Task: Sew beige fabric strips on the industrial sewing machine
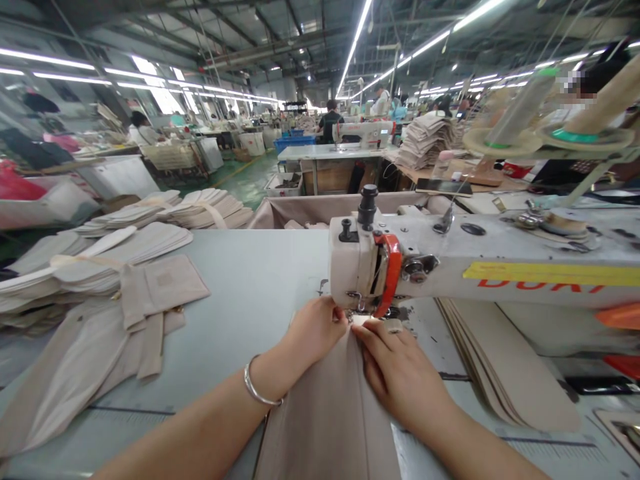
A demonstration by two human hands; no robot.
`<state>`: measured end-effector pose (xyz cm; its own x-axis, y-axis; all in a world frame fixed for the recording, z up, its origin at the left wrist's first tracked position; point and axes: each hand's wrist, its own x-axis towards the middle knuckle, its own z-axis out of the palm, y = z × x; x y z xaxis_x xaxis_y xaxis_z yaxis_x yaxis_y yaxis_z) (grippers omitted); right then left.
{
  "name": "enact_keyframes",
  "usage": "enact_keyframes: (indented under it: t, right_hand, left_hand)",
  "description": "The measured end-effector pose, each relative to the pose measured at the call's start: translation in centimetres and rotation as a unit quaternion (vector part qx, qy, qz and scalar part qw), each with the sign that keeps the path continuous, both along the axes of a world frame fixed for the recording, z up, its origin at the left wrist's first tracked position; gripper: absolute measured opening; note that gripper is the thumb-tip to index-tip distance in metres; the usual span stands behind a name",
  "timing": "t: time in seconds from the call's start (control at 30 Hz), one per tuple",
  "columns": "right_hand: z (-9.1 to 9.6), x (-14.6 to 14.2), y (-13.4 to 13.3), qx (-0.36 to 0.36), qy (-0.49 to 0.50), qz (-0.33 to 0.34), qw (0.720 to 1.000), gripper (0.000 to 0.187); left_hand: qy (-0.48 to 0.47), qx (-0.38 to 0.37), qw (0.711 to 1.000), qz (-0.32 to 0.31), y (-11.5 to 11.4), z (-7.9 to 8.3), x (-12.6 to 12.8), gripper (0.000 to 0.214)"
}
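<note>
A long beige fabric piece point(325, 413) runs from the front edge up to the needle area of a white sewing machine point(350, 260) with an orange guard. My left hand point(315, 327), a silver bangle on its wrist, has its fingers curled on the fabric's left side, close to the presser foot. On the other side, my right hand point(395, 360) pinches the fabric's right edge just in front of the foot. Its fingertips sit by a small bright patch under the needle. The needle itself is hidden behind hands and machine head.
Stacked beige panels point(510, 367) lie under the machine arm at right. Piles of cut fabric pieces point(125, 260) cover the table's left side, with a pouch-like piece point(165, 283) on top. A fabric-lined bin point(300, 207) stands behind the table. Thread cones point(525, 107) rise at upper right.
</note>
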<state>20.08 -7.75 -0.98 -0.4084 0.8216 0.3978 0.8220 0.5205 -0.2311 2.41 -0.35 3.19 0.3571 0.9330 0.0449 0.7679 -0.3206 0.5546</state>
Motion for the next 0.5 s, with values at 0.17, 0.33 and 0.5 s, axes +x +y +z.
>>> enact_keyframes:
  t: [0.17, 0.33, 0.5]
  right_hand:
    - [-0.2, -0.1, 0.2, -0.004, -0.013, 0.000, 1.000, 0.043]
    - [-0.1, 0.1, 0.0, -0.004, -0.014, 0.005, 1.000, 0.041]
    - [-0.1, 0.5, -0.4, -0.015, -0.003, 0.023, 1.000, 0.041]
  left_hand:
    - [0.031, 0.008, 0.999, 0.006, 0.3, 0.0, 0.2, 0.014]
    - [0.054, 0.030, 0.998, 0.000, 0.2, -0.2, 0.0, 0.012]
    - [0.081, 0.132, 0.984, -0.092, -2.7, -0.1, -1.4, 0.014]
